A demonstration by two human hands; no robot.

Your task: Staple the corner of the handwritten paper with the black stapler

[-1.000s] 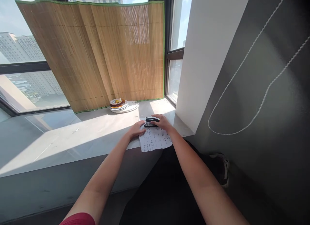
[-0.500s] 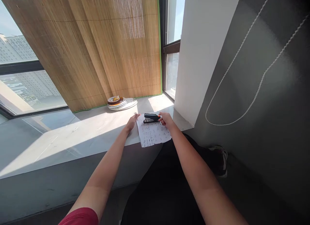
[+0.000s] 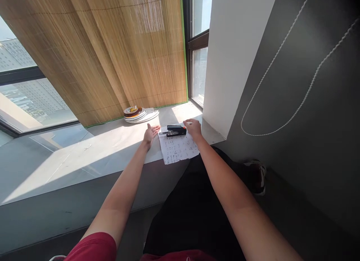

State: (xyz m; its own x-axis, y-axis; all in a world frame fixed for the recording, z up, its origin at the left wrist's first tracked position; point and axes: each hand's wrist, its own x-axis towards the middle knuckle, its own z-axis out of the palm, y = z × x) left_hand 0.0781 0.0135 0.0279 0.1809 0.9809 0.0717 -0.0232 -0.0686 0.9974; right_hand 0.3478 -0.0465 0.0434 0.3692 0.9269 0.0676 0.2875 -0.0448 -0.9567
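Note:
A black stapler [image 3: 176, 131] with a touch of red at its rear end lies on a sheet of paper [image 3: 180, 150] covered in small dark marks. Just left of the paper's upper corner is my left hand [image 3: 150, 134], open, its thumb up and fingers stretched toward the sheet; it holds nothing. My right hand [image 3: 194, 128] is at the stapler's rear end, fingers loosely bent and apart from its body. Whether a fingertip still touches the stapler is hard to see.
A stack of plates [image 3: 135, 114] stands on the window sill [image 3: 112, 148] behind my left hand. A bamboo blind [image 3: 126, 51] hangs over the window. To the right are a white pillar [image 3: 233, 62] and a looped bead cord [image 3: 264, 135] on the dark wall.
My right hand has let go of the stapler and shifted slightly up behind it. My left hand has opened and come off the paper's edge. The view has tilted a little downward.

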